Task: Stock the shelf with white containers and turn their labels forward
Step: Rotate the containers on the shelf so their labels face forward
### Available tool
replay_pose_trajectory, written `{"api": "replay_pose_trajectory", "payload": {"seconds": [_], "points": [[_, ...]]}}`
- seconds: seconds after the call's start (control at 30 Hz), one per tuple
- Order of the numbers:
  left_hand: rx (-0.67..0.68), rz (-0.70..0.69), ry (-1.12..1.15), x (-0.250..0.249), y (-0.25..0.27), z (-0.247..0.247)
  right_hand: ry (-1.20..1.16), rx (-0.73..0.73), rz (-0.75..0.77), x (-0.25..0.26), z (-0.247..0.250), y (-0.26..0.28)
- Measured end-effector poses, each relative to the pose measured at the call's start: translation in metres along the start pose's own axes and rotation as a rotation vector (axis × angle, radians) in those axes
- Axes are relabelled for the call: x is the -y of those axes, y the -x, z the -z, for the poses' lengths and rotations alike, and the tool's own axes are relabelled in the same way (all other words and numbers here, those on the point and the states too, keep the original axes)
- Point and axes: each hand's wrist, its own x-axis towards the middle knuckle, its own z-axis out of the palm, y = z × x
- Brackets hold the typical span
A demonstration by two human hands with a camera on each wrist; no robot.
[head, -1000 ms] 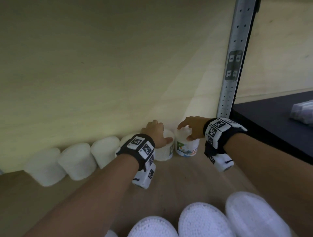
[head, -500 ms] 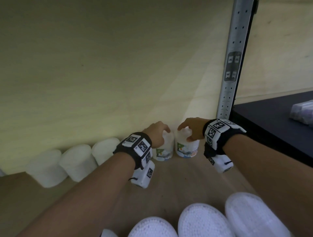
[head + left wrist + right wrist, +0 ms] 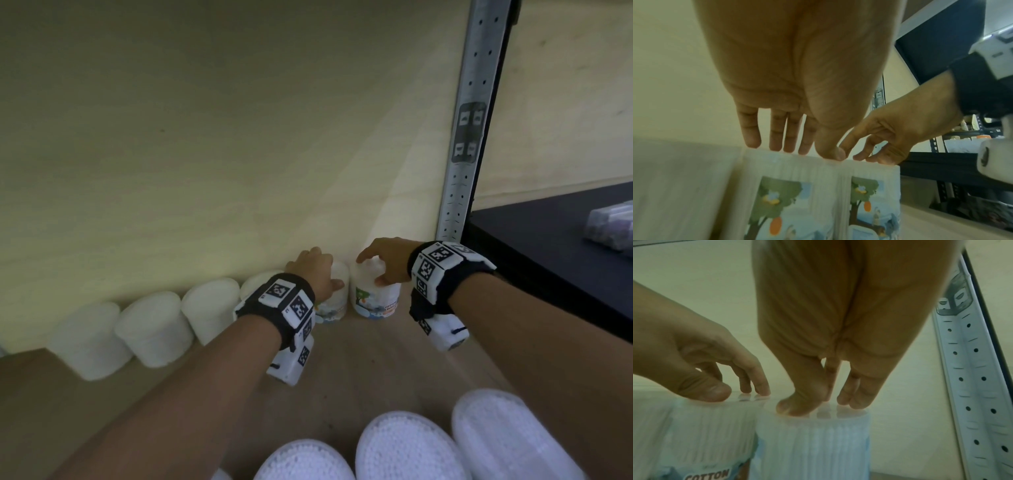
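Six white containers stand in the back row: four blank containers, one half hidden by a wrist, plus the left labelled container and the right labelled container. Two hands are there, the left hand and the right hand, one on each labelled container. Three near containers show their tops, beside a sliver of a fourth. There is one metal post and one wrapped pack.

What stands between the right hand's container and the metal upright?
Nothing; the right wrist view shows only bare wall between that container and the upright.
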Motion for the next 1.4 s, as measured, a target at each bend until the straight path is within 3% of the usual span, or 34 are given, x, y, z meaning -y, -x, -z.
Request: {"api": "replay_pose_trajectory", "payload": {"seconds": [0.37,0.53,0.97,1.17,1.3,1.4], "points": [[0.117,-0.086,0.059,0.003,0.004,0.005,0.007,-0.013,0.007,-0.001,-0.002,0.0],[0.0,-0.039,0.034,0.007,0.001,0.0,0.005,-0.023,0.016,-0.003,-0.003,0.0],[-0.008,-0.073,-0.011,0.009,-0.003,-0.003,0.031,0.004,-0.014,-0.003,-0.009,-0.005],[0.067,-0.118,-0.06,-0.003,0.013,0.009,0.059,0.037,-0.068,0.004,-0.005,0.011],[0.14,-0.165,-0.117,-0.02,0.029,0.019,0.04,0.128,-0.06,-0.007,-0.007,0.026],[0.196,-0.198,-0.164,-0.034,0.043,0.023,0.038,0.108,-0.032,-0.006,-0.008,0.049]]}}
